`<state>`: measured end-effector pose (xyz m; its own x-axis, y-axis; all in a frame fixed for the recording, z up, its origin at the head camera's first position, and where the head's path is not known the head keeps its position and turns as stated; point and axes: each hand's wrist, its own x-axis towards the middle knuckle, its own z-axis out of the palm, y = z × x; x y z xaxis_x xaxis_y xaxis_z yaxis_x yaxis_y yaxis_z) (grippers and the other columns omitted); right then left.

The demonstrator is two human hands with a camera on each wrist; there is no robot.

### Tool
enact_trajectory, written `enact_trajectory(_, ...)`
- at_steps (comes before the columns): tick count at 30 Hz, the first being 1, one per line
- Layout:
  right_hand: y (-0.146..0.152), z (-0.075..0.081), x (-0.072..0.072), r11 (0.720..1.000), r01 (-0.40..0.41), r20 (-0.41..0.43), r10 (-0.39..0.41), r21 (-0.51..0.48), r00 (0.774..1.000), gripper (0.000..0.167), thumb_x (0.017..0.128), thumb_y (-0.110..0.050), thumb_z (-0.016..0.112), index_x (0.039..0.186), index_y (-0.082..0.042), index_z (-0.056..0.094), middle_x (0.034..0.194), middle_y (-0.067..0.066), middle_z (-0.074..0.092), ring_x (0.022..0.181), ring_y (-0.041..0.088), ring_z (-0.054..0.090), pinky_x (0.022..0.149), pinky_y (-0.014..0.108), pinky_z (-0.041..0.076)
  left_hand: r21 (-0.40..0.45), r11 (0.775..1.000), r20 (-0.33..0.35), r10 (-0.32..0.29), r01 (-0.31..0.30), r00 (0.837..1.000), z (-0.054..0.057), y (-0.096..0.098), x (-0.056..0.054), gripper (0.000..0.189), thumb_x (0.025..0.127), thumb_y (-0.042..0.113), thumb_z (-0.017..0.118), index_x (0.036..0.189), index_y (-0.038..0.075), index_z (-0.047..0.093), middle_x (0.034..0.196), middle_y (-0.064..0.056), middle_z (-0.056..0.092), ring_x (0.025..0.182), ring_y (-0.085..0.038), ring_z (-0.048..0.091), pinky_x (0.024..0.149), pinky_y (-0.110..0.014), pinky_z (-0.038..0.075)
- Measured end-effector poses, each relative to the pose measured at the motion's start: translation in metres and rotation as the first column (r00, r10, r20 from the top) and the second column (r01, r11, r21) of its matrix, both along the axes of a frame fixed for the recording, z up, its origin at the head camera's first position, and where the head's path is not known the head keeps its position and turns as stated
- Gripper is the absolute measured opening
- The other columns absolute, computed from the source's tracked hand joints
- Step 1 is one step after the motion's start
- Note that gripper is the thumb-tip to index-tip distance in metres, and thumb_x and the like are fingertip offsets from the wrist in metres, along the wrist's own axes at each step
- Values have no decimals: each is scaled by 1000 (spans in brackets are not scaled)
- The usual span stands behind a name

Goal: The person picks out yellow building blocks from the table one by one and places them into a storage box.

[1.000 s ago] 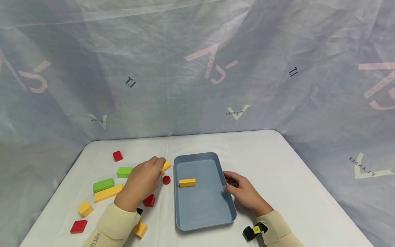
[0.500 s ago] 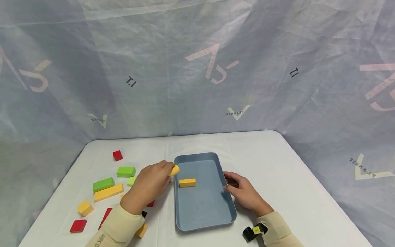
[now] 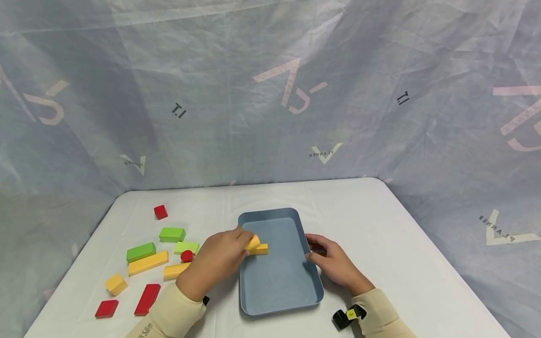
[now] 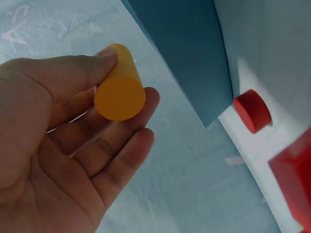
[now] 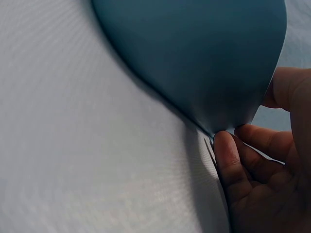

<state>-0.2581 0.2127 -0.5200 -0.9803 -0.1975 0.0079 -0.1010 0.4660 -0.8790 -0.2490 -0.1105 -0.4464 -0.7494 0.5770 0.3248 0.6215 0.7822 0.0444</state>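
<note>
My left hand (image 3: 221,258) pinches a yellow cylinder (image 3: 253,242) between thumb and fingers, over the left part of the blue-grey tray (image 3: 283,286). The left wrist view shows the cylinder's round end (image 4: 119,99) facing the camera, with the lower fingers loosely spread. Inside the tray lies a yellow rectangular block (image 3: 263,249), partly covered by the held cylinder in the head view. My right hand (image 3: 334,263) grips the tray's right side, thumb over the rim and fingertips (image 5: 226,145) against the outer wall.
Left of the tray are a green block (image 3: 141,252), a long yellow block (image 3: 148,264), another yellow cylinder (image 3: 175,271), a red disc (image 3: 187,256), a red cube (image 3: 160,212) and several others. A second red disc (image 4: 252,111) lies near the tray in the left wrist view.
My left hand has moved right with the yellow cylinder, from beside the tray to over its left part. The right hand and the tray stay in place.
</note>
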Motion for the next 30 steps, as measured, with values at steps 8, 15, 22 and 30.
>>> enact_trajectory(8, 1, 0, 0, 1000, -9, -9, 9, -3, 1000, 56, 94, -16, 71, 147, -11, 56, 132, 7, 67, 119, 20, 66, 100, 32, 53, 7, 999, 25, -50, 49, 998, -1, 7, 4, 40, 83, 21, 88, 118, 14, 69, 103, 4, 70, 83, -10, 67, 78, -31, 61)
enact_trajectory(15, 0, 0, 0, 1000, -9, -3, 9, -3, 1000, 56, 94, -16, 71, 147, -10, 55, 134, 7, 67, 120, 21, 65, 100, 32, 52, 1, 996, 52, -95, 95, 994, -5, 11, 7, 36, 84, 22, 87, 115, 15, 70, 102, 4, 70, 83, -11, 67, 75, -32, 59)
enact_trajectory(22, 0, 1, 1, 1000, -11, -3, 11, -9, 1000, 55, 94, -14, 70, 147, -10, 56, 132, 8, 67, 118, 21, 65, 98, 31, 53, -45, 991, -32, -128, 127, 991, -10, 16, 9, 37, 82, 27, 88, 114, 18, 74, 104, 6, 76, 92, -14, 69, 71, -30, 47)
enact_trajectory(30, 0, 0, 0, 1000, -6, 0, 6, -7, 1000, 55, 94, -15, 71, 147, -11, 56, 133, 7, 67, 119, 20, 65, 99, 31, 53, -80, 988, 23, -128, 130, 991, -12, 22, 10, 35, 84, 25, 86, 115, 16, 74, 100, 5, 77, 89, -16, 69, 76, -33, 51)
